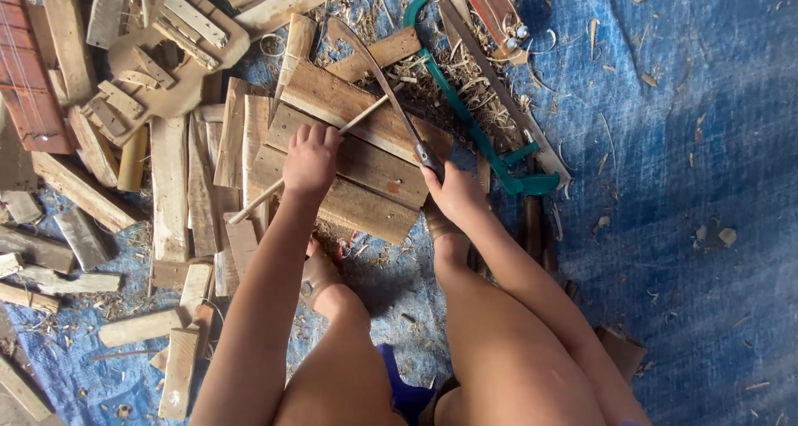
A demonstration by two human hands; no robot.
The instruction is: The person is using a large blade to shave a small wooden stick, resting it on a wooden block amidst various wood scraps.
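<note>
A blue tarp [698, 143] covers the floor, and on it lies a stack of planks [349, 156] — the centre of everything here. Just beyond the stack's far-right edge rests a green hacksaw [474, 118]. Across the stack's top lies a thin stick [332, 143], pinned by the left hand [310, 158], fingers curled over it. The right hand [453, 192], at the stack's right corner, is clamped on a curved blade [378, 73] — its tip reaching over the planks.
</note>
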